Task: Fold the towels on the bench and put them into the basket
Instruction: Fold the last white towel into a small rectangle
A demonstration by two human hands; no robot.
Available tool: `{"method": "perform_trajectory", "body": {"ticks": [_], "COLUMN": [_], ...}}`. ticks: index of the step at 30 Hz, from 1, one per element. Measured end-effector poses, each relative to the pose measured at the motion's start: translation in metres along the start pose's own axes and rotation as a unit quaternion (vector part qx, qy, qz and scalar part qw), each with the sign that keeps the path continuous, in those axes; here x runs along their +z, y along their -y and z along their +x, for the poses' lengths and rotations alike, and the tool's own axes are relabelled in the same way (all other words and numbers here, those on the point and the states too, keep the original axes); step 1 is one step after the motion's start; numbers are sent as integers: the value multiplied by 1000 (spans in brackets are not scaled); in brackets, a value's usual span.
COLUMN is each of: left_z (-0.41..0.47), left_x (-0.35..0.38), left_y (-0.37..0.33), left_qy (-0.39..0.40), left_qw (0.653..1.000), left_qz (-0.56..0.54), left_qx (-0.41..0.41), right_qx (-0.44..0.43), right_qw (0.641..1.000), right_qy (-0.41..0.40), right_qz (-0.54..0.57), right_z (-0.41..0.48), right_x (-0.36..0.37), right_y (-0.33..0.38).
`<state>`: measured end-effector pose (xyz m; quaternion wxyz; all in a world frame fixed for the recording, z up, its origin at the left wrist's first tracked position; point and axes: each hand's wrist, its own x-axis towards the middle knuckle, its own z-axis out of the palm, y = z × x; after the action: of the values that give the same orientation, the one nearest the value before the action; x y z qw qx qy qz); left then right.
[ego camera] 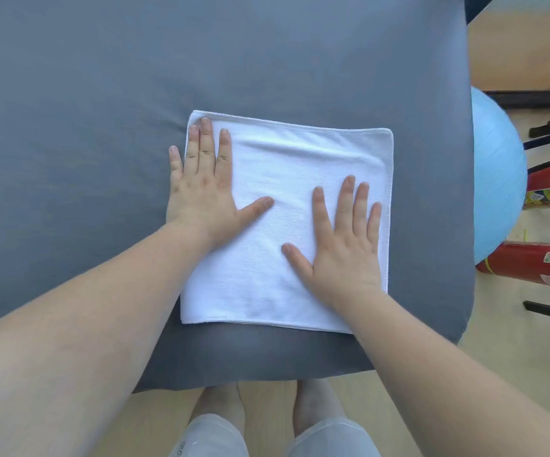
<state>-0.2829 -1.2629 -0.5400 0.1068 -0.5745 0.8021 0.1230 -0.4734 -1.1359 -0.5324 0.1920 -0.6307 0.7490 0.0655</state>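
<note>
Bench (85, 127): a broad pad under a grey cover fills most of my view. Its rounded near edge is just in front of my legs and its right edge runs along the floor.

Floor (514, 374): pale wood-look boards show to the right of the bench and on the near side, under me.

Towel (286, 179): white and folded to a rough square, it lies flat on the right half of the bench. Its near edge sits close to the bench's near edge. The far edge shows a doubled hem, and a few soft creases run across the far part.

Ball (494, 179): a big light-blue ball stands on the floor, just beside the bench's right edge.

Red cylinders (537, 265): two of them, with labels, lie on the floor right of the ball, one farther than the other.

Left hand (206, 189): it lies flat with straight fingers, palm down on the towel's left side. The fingertips reach the far left corner and the thumb spreads out to the right. The little finger lies off the cloth, on the grey cover. It grasps nothing.

Right hand (346, 252): also flat and spread, it presses the near right part of the towel. The little finger is close to the right hem. It grasps nothing.

Feet (224, 404): both are on the floor, just near of the bench.
</note>
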Motion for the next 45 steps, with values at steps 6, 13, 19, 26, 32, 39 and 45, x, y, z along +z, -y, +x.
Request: {"method": "perform_trajectory", "body": {"ticks": [6,13,19,26,32,39,45], "left_z": [-4,-80,-106,-103,-92,-14,-2], "left_x": [-5,23,38,37,20,2,-2], "left_y": [7,6,12,11,3,0,8], "left_qy": [6,-15,-3,16,-2,-2,16], "left_qw": [999,993,996,996,998,999,999], "left_qz": [27,13,19,38,1,11,16], "left_qx": [20,116,87,84,58,45,28], "right_qx": [20,26,-89,-2,-47,-166,-40], "right_qw": [999,999,996,999,995,984,999], "right_qy": [22,-24,-19,-31,-75,-13,-21], "right_qz": [-15,38,-25,-23,-44,-70,-10], "right_z": [-66,-51,39,64,61,55,65], "right_x": [29,-1,-17,-24,-33,-11,-20], "right_y": [-7,9,28,-26,9,6,-3]}}
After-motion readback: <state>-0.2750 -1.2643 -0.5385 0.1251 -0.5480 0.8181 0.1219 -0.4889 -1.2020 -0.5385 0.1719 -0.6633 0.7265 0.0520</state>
